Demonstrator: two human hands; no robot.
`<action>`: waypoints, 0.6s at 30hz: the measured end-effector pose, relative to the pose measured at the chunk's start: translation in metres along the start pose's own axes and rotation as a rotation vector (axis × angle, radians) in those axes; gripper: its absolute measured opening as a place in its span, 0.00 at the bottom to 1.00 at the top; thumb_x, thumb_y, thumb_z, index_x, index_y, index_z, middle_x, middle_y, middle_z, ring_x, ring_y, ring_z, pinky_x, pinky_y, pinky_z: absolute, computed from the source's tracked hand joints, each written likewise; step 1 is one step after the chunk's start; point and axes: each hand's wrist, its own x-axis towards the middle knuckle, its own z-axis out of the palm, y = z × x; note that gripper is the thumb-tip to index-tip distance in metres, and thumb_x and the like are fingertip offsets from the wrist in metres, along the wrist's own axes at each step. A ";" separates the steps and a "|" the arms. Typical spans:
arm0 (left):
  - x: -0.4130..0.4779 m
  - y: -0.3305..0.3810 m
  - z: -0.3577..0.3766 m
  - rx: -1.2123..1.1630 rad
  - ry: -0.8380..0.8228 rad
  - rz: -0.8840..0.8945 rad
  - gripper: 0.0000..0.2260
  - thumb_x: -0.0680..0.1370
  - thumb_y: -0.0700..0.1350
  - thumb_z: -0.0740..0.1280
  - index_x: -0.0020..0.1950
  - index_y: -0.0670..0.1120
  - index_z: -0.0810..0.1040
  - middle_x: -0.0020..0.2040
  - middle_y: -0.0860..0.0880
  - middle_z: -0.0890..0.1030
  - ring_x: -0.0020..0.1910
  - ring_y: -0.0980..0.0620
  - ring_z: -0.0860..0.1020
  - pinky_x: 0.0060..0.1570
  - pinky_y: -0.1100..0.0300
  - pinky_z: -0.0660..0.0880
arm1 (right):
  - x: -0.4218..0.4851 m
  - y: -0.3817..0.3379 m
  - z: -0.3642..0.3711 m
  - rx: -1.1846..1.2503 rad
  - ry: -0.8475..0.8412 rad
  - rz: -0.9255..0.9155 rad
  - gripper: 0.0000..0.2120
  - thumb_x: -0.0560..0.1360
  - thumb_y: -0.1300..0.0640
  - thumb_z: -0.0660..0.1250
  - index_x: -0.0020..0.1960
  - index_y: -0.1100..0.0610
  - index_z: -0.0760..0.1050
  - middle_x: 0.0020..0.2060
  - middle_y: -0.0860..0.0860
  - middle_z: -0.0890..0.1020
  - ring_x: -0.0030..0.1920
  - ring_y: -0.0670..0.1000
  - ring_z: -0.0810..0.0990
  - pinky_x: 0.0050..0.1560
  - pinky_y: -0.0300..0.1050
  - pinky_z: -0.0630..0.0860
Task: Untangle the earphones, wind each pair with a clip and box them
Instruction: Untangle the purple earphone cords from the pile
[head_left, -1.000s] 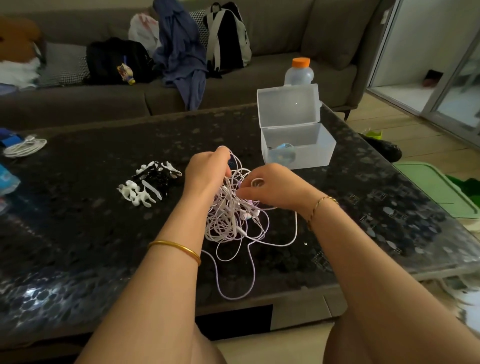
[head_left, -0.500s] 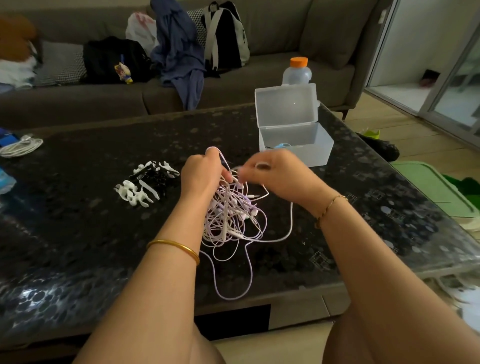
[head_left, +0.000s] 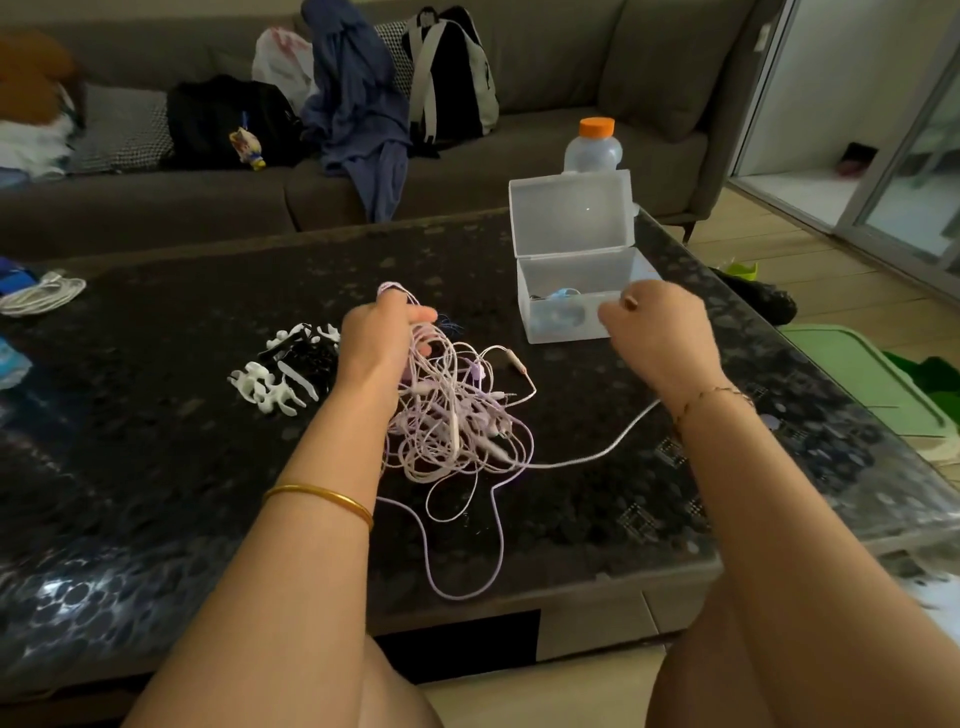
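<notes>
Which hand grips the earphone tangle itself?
The left hand, fingers curled round the earphone tangle; the right hand holds only one cord stretched out from it.

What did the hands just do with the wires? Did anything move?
The right hand swung out to the right, away from the tangle, drawing one cord out sideways with it. The left hand kept gripping the top of the tangle. The clips and the open box stayed where they were.

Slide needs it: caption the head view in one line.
Left hand grips tangled earphones; right hand holds one cable stretched sideways, beside the open plastic box.
</notes>
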 end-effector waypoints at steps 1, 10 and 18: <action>0.000 0.001 -0.001 -0.028 0.007 0.004 0.17 0.80 0.47 0.55 0.49 0.44 0.83 0.44 0.48 0.83 0.35 0.55 0.76 0.34 0.61 0.70 | 0.005 0.006 0.003 -0.144 -0.054 0.031 0.13 0.78 0.53 0.60 0.51 0.62 0.76 0.43 0.57 0.78 0.43 0.54 0.77 0.44 0.48 0.75; -0.002 0.011 0.000 -0.135 -0.013 0.018 0.14 0.81 0.46 0.57 0.52 0.47 0.82 0.49 0.48 0.82 0.37 0.56 0.77 0.34 0.61 0.72 | -0.008 0.000 0.004 -0.408 -0.207 -0.108 0.13 0.76 0.51 0.66 0.54 0.58 0.76 0.49 0.56 0.79 0.52 0.57 0.78 0.55 0.55 0.77; -0.004 0.012 0.000 -0.194 -0.003 -0.002 0.14 0.82 0.46 0.56 0.55 0.45 0.81 0.47 0.48 0.82 0.38 0.55 0.78 0.38 0.59 0.74 | -0.046 -0.025 0.013 0.056 -0.571 -0.440 0.07 0.72 0.59 0.71 0.49 0.59 0.82 0.40 0.51 0.84 0.34 0.44 0.80 0.41 0.37 0.80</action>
